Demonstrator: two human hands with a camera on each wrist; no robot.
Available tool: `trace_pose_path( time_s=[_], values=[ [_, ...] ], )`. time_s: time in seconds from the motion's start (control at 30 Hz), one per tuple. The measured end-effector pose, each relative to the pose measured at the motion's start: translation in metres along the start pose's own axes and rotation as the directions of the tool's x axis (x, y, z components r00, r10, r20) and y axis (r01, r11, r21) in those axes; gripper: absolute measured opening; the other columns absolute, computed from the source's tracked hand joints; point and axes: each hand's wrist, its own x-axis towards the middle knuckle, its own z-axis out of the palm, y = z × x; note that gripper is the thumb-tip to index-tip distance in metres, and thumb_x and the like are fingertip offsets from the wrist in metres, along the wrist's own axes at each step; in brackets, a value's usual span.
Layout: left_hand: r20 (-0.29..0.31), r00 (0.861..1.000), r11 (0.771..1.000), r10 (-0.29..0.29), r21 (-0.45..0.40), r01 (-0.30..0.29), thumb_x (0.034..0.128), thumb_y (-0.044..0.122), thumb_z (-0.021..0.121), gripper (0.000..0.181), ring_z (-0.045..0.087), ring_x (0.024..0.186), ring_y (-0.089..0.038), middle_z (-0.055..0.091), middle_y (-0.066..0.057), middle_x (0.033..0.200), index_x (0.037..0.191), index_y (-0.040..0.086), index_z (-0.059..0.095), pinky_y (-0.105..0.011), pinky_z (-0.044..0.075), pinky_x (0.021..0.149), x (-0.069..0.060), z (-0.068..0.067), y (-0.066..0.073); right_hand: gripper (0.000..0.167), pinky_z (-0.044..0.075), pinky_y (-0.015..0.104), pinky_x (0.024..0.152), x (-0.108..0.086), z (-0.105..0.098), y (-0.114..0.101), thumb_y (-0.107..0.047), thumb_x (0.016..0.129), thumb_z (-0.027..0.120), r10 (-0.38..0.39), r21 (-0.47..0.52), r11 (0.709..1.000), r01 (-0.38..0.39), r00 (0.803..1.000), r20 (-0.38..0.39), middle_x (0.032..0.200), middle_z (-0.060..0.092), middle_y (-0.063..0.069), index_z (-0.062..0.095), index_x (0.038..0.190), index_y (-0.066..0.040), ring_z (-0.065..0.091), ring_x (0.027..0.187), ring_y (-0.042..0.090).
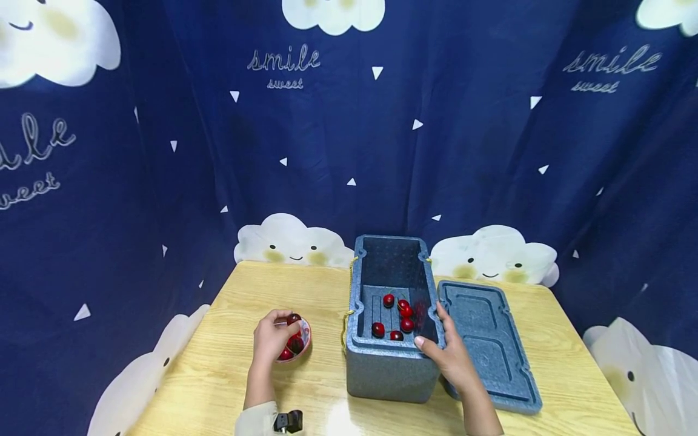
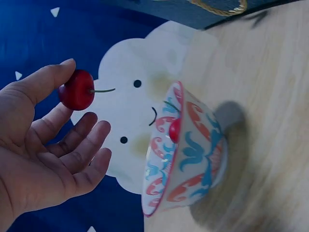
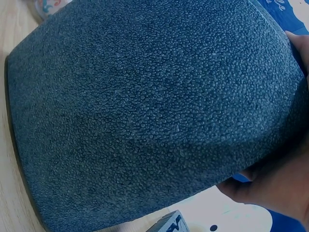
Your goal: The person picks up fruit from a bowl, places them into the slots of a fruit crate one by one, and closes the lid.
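Note:
My left hand (image 1: pixel 267 342) pinches a dark red cherry (image 2: pixel 77 90) between thumb and index finger, its green stem sticking out; the other fingers are loosely bent. Held beside and above the patterned bowl (image 2: pixel 193 164), the cherry is apart from the rim. More cherries (image 1: pixel 295 344) lie in that bowl, partly covered by the hand. With thumb on the rim and fingers along the outer side, my right hand (image 1: pixel 457 360) grips the near right corner of a blue-grey foam box (image 1: pixel 388 376). Inside the box, several cherries (image 1: pixel 406 325) lie on the floor toward the near end.
A blue-grey foam lid (image 1: pixel 493 348) lies flat on the wooden table (image 1: pixel 229 381), just right of the box. Yellow cord (image 1: pixel 345 330) hangs along the box's left side. Behind the table hangs a dark blue curtain (image 1: pixel 349 139) with white clouds.

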Motion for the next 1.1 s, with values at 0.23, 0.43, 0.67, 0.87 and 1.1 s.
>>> trace_pose_path(
  time_s=[0.23,0.43,0.67,0.87,1.1],
  values=[
    [0.014,1.000,1.000,0.025,-0.012,-0.025,0.0757,0.016,0.076,0.032,0.062,0.087,-0.024,0.067,-0.009,0.096,0.104,0.006,0.065,-0.040,0.048,0.075,-0.001,-0.007,0.015,0.087,0.008,0.065,0.099,0.000,0.000,0.000,-0.023,0.084,0.067,0.005,-0.015,1.000,-0.005,1.000,-0.003,0.152,0.008,0.019,0.010,0.150,-0.015,0.004,0.135,0.041],
    [0.023,0.998,0.998,0.053,-0.034,-0.052,0.0761,0.020,0.077,0.032,0.059,0.090,-0.024,0.065,-0.006,0.097,0.104,0.008,0.065,-0.039,0.047,0.075,-0.004,-0.012,0.032,0.086,0.007,0.068,0.098,-0.001,0.001,-0.001,-0.027,0.085,0.066,0.011,-0.029,1.000,-0.011,1.000,0.000,0.152,0.006,0.019,0.010,0.150,-0.016,0.000,0.135,0.042],
    [0.043,0.997,0.995,0.065,-0.085,-0.061,0.0747,0.020,0.079,0.034,0.059,0.090,-0.023,0.064,-0.006,0.096,0.103,0.008,0.065,-0.035,0.048,0.072,-0.004,-0.017,0.046,0.087,0.007,0.068,0.097,-0.001,0.000,-0.002,-0.027,0.086,0.065,0.031,-0.038,0.999,-0.031,0.999,0.011,0.152,0.002,0.018,0.008,0.150,-0.017,-0.003,0.135,0.042],
    [0.063,0.995,0.991,0.082,-0.114,-0.075,0.0750,0.021,0.079,0.035,0.059,0.094,-0.023,0.064,-0.005,0.099,0.105,0.009,0.065,-0.038,0.048,0.075,-0.005,-0.020,0.054,0.085,0.009,0.066,0.099,0.001,0.000,-0.001,-0.022,0.086,0.064,-0.001,-0.019,1.000,0.001,1.000,0.004,0.152,0.006,0.019,0.009,0.150,-0.015,0.003,0.135,0.041],
    [0.065,0.991,0.986,0.116,-0.124,-0.107,0.0746,0.018,0.079,0.035,0.059,0.095,-0.023,0.065,-0.005,0.097,0.105,0.009,0.066,-0.041,0.045,0.081,-0.008,-0.021,0.064,0.086,0.008,0.067,0.098,-0.001,0.000,-0.002,-0.023,0.086,0.065,0.013,-0.022,1.000,-0.013,1.000,0.010,0.152,0.004,0.019,0.009,0.150,-0.014,0.000,0.135,0.042]
  ],
)
